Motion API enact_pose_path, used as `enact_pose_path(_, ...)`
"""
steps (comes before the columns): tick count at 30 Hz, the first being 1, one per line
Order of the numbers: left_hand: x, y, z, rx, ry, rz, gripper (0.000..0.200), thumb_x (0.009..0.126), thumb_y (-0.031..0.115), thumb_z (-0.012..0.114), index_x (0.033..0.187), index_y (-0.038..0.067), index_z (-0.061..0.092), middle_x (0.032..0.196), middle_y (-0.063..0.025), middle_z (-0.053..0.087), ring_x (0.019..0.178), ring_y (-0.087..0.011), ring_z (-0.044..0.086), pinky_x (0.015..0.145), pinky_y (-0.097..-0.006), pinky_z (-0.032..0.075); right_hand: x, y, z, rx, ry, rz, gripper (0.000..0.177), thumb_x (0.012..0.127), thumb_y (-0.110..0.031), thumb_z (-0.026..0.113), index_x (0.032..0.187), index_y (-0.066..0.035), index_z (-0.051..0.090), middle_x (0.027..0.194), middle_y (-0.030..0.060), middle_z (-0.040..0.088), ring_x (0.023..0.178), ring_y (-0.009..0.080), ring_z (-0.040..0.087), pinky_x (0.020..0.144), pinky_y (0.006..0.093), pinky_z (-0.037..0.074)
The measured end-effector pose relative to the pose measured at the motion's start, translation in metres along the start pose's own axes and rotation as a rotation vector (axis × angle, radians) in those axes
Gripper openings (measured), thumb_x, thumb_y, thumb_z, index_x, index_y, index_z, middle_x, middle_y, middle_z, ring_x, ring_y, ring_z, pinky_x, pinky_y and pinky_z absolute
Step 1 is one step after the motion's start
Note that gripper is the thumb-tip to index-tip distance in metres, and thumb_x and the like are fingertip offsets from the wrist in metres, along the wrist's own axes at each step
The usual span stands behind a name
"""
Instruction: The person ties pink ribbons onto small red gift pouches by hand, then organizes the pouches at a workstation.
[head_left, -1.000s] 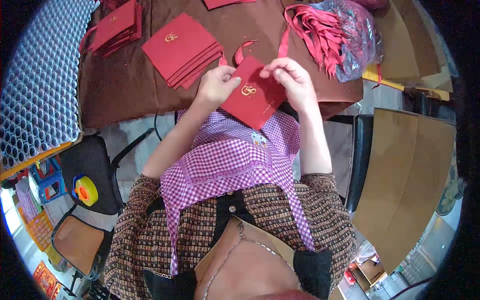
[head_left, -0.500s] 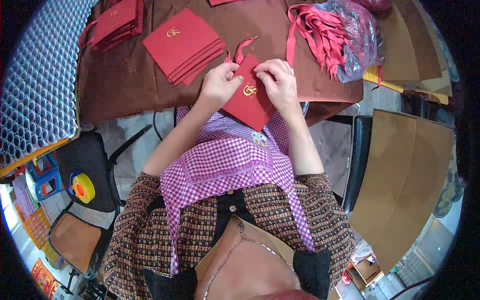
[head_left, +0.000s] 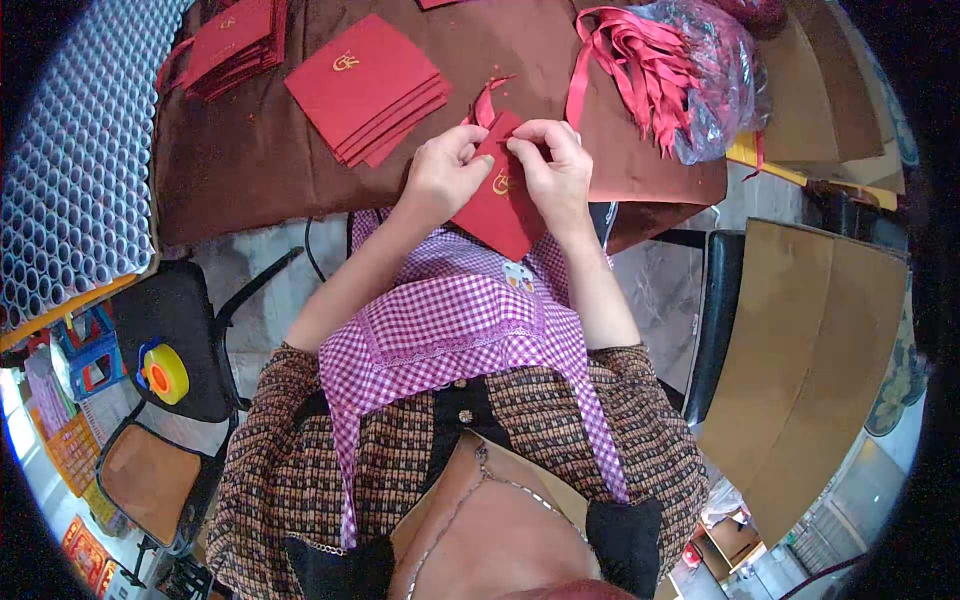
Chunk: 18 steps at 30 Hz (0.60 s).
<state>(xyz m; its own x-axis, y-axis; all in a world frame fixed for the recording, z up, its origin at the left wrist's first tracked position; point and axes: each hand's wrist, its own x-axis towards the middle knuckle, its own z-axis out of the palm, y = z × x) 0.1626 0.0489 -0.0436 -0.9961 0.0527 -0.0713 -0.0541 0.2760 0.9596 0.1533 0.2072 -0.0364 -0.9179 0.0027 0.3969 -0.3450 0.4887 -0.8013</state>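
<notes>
Just beyond the apron, a flat red paper bag [head_left: 497, 212] with a gold emblem is held tilted at the table's near edge. My left hand [head_left: 445, 172] pinches its upper left side between thumb and fingers. Opposite, my right hand [head_left: 553, 172] is closed on the upper right edge, thumb against fingertips. A short red ribbon [head_left: 486, 104] sticks out past the bag's top, near my left fingers; its lower end is hidden. Up and to the left lies a fanned stack of red bags [head_left: 360, 80] with the same emblem.
A brown cloth [head_left: 235, 165] covers the table. Another red stack [head_left: 232, 45] lies at the far left, beside rows of tubes [head_left: 75, 180]. Red ribbons [head_left: 640, 70] spill from a plastic bag [head_left: 725, 90] on the right. Chairs and a cardboard sheet [head_left: 805, 370] flank me.
Both hands stay on the red bag, which has shifted slightly and turned a little. My right fingers have moved slightly along its top edge. The stacks look unchanged.
</notes>
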Motion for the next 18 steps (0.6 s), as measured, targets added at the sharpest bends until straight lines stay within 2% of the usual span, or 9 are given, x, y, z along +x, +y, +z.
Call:
enact_pose_path(3,-0.001,0.005,-0.002,-0.065,-0.057,-0.036,0.030,0.078,0.008,0.065,0.106,-0.004,0.060,0.062,-0.0018,0.052,0.054,-0.0066,0.045,0.049,-0.0265,0.039,0.000,-0.004,-0.002,-0.012,-0.013,-0.027,0.010,0.073,-0.001,0.069,0.082,-0.003,0.065,0.079,0.0050,0.062,0.075,0.0137,0.058,0.069,0.0270,0.048)
enact_pose_path(11,-0.002,0.006,-0.001,-0.011,-0.032,-0.039,0.031,0.078,0.007,0.065,0.106,-0.003,0.060,0.062,-0.0028,0.052,0.055,-0.0067,0.045,0.050,-0.0266,0.040,0.002,-0.012,-0.006,-0.045,-0.053,-0.034,0.012,0.074,-0.001,0.068,0.085,-0.004,0.065,0.081,0.0059,0.062,0.076,0.0164,0.059,0.071,0.0289,0.048)
enact_pose_path(16,-0.005,0.002,0.004,-0.062,0.005,0.015,0.030,0.077,0.007,0.066,0.105,-0.003,0.061,0.064,-0.0048,0.055,0.055,-0.0075,0.046,0.051,-0.0265,0.042,0.002,-0.020,-0.007,-0.185,-0.057,-0.155,0.012,0.073,-0.003,0.068,0.084,-0.006,0.065,0.079,0.0073,0.062,0.079,0.0223,0.059,0.077,0.0324,0.043)
enact_pose_path(18,-0.006,0.005,0.004,0.043,0.010,0.011,0.030,0.076,0.008,0.065,0.104,-0.002,0.062,0.068,-0.0094,0.058,0.058,-0.0147,0.052,0.057,-0.0309,0.046,0.001,-0.022,-0.005,-0.200,-0.049,-0.206,0.012,0.072,-0.002,0.067,0.083,-0.006,0.063,0.080,0.0076,0.061,0.078,0.0248,0.057,0.077,0.0344,0.041)
